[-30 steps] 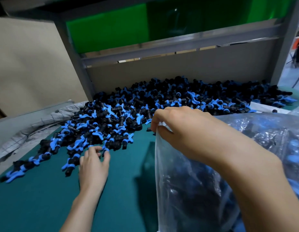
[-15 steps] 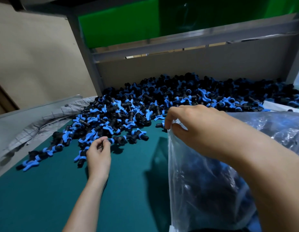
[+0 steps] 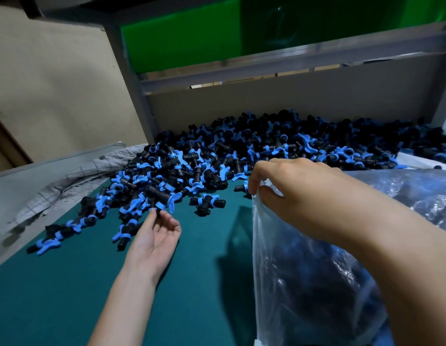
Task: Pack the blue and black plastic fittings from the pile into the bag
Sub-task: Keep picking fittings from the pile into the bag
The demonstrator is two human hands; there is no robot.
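The teal surface carries a wide pile of blue and black plastic fittings along its far side. The clear plastic bag, partly filled, stands to the right, its rim pinched in the right hand. The left hand is nearer the pile and lies palm-up. Its grip meets a crosswise T-shaped fitting just ahead; I cannot tell whether it has closed on it.

The left forearm is stretched forward low over the worktop; the left hand is turned palm up, its fingers loosely curled, thumb and fingertips brought against a fitting; whether it is gripped cannot be told. The right arm is reached in from the right, knuckles up; the rim of the bag is pinched by the right hand between thumb and curled fingers.
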